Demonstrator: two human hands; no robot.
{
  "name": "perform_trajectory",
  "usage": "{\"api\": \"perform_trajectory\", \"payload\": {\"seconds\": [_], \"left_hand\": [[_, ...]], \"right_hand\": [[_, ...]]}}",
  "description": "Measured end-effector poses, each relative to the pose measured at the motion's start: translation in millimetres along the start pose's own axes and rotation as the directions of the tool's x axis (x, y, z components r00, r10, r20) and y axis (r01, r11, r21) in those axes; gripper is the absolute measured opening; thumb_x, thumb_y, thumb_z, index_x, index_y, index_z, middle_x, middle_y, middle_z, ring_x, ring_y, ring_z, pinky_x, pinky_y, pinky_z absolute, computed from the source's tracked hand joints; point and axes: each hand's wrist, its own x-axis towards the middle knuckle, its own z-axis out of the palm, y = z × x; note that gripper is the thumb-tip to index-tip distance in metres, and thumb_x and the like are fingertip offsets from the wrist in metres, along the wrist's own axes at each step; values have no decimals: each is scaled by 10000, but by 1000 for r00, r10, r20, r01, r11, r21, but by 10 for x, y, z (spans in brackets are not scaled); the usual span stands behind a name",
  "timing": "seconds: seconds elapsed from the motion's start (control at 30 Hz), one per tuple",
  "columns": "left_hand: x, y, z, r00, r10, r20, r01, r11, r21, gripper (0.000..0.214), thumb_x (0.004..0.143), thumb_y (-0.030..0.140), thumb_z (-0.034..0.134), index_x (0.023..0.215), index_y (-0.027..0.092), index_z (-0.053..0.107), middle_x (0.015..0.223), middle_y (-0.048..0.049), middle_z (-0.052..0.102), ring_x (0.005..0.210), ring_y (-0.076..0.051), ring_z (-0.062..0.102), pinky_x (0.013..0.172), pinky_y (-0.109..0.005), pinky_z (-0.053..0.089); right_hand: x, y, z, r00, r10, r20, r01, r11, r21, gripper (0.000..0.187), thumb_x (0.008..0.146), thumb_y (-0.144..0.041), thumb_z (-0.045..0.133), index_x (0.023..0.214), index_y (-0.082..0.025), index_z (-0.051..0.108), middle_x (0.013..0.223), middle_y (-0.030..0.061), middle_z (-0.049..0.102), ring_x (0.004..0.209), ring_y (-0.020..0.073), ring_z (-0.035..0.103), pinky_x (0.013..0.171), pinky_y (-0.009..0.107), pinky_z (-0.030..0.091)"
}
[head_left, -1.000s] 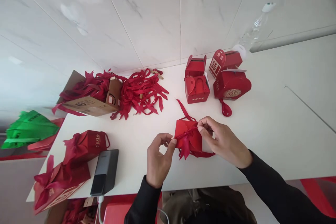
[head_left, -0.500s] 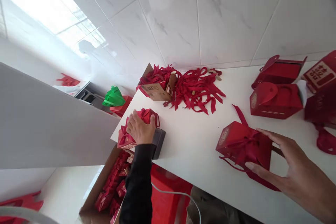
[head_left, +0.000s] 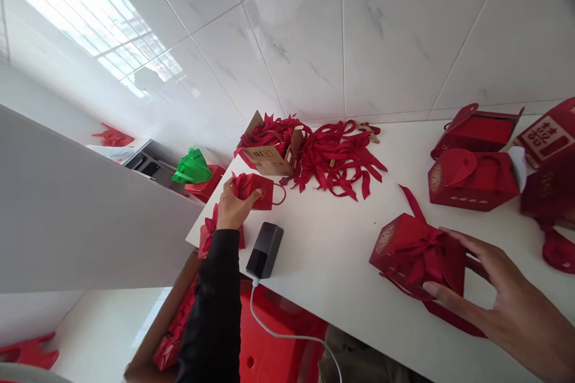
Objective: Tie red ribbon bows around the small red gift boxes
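My left hand is closed on a small red gift box with a bow and a cord handle, at the table's left end. Another red box with a ribbon bow sits just below that hand, partly covered by my wrist. On the right, my right hand grips a larger red gift box between thumb and fingers. This box rests on the table, with a ribbon bow across its top and one ribbon tail sticking up.
A cardboard box of red ribbons stands by the wall, beside a loose ribbon pile. A dark power bank with a white cable lies near the front edge. More red boxes stand at right. Below left is a carton of red packages.
My left hand has lifted the small box off the other box and the power bank, moving it slightly up and left. My right hand stays on its box.
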Motion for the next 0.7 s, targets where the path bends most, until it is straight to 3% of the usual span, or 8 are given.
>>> {"api": "perform_trajectory", "payload": {"seconds": [0.17,0.4,0.47,0.53,0.6,0.63,0.7], "left_hand": [[51,-25,67,997,-56,60,49,991,125,857,739,522,748,1453,183,418,1363,-179,603,1297,-337,574,1069,-448,456],[104,114,221,990,-72,119,41,969,244,943,729,507,735,1499,123,349,1507,-274,425,1430,-477,372,1118,-640,321],[33,207,210,996,-13,91,-11,965,262,893,764,508,697,1493,116,362,1584,-277,310,1486,-489,245,1143,-688,227],[-131,320,189,991,131,-10,-126,967,220,797,817,489,644,1482,125,398,1622,-250,252,1519,-455,173,1180,-669,168],[-398,445,203,952,291,-92,-287,956,55,653,861,454,596,1429,153,485,1554,-200,412,1479,-391,318,1186,-588,274],[-566,509,234,936,345,-71,-350,935,-61,566,879,451,575,1374,177,544,1459,-167,535,1393,-356,456,1151,-546,365],[-946,634,349,899,420,122,-372,882,-291,426,909,475,553,1240,221,637,1259,-102,681,1114,-278,665,993,-458,528]], "right_hand": [[-5,-51,-17,999,7,41,-8,1000,11,737,779,-716,656,1387,-348,463,1362,112,583,1147,365,644,888,508,608],[60,-212,-110,992,-33,119,24,997,77,733,846,-638,677,1439,-309,398,1439,126,505,1256,372,567,1029,543,528],[88,-198,-107,988,-55,147,45,997,68,726,869,-602,677,1461,-324,361,1484,112,458,1328,362,505,1073,549,491],[106,-174,-111,976,-91,197,80,995,63,778,868,-585,693,1496,-337,307,1537,103,398,1397,354,427,1094,548,471],[112,-174,-134,967,-127,223,114,991,67,814,873,-583,690,1522,-344,260,1575,102,341,1433,349,375,1097,540,466],[109,-187,-152,969,-139,204,128,989,70,780,888,-577,674,1513,-340,273,1567,106,343,1427,344,382,1092,534,469],[92,-240,-192,980,-164,109,157,985,67,594,916,-536,645,1407,-312,397,1459,114,439,1343,328,469,1061,521,488]]}}
